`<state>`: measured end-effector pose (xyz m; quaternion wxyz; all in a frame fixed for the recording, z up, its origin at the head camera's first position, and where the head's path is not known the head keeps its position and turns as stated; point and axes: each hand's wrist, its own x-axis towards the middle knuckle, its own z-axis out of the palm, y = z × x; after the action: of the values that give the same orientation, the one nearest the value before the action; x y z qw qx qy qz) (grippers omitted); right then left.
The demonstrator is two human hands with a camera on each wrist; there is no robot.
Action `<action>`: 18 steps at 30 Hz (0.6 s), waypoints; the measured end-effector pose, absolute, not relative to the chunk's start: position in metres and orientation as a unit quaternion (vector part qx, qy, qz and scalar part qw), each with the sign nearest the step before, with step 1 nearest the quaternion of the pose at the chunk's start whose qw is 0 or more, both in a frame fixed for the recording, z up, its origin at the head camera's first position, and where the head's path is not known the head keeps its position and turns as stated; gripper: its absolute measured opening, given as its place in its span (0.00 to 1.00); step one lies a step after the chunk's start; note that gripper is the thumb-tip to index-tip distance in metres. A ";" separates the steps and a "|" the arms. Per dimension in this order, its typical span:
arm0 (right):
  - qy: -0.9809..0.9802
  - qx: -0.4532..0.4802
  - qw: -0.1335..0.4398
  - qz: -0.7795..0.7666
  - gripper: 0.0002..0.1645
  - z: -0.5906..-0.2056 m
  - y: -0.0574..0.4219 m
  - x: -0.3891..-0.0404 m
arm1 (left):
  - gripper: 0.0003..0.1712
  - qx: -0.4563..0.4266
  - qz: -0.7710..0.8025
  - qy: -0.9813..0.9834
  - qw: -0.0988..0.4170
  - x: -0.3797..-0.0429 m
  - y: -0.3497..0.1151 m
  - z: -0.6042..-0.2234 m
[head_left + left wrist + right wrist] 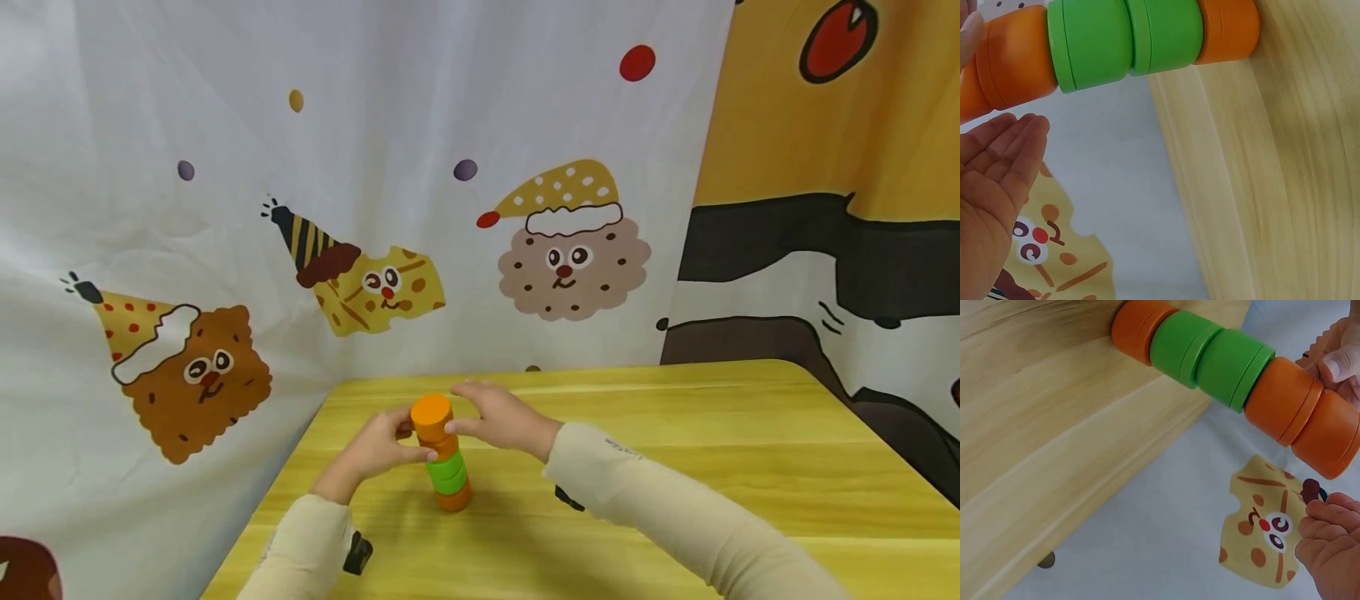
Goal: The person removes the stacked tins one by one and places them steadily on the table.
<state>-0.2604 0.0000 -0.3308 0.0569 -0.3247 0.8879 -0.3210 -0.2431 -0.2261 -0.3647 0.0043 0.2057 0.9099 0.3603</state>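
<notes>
A column of round blocks stands on the table: an orange base block (454,497), two green blocks (1091,44), an orange block (1283,400), and an orange top block (432,417). My left hand (381,446) is around the upper part from the left, thumb in front near the orange blocks, straight fingers (1019,147) beside them. From the right, my right hand (506,418) is at the top block, its thumb close to the block's side and its fingers extended beyond it. Whether either hand presses on the blocks is hard to tell.
The yellow wood-grain table (675,450) has its far edge close to a white curtain (390,125) printed with cartoon biscuits and cheese. A dark wrist device (357,553) is on the left sleeve, and part of another (569,498) shows under the right sleeve.
</notes>
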 end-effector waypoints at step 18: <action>0.891 -0.312 0.060 -0.324 0.38 -0.338 -0.018 -0.263 | 0.26 0.212 0.380 0.901 -0.003 -0.244 -0.226 -0.372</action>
<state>-0.2630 -0.0176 -0.3384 0.0600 -0.3115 0.8913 -0.3241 -0.2444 -0.2264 -0.3722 -0.0027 0.2116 0.9005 0.3798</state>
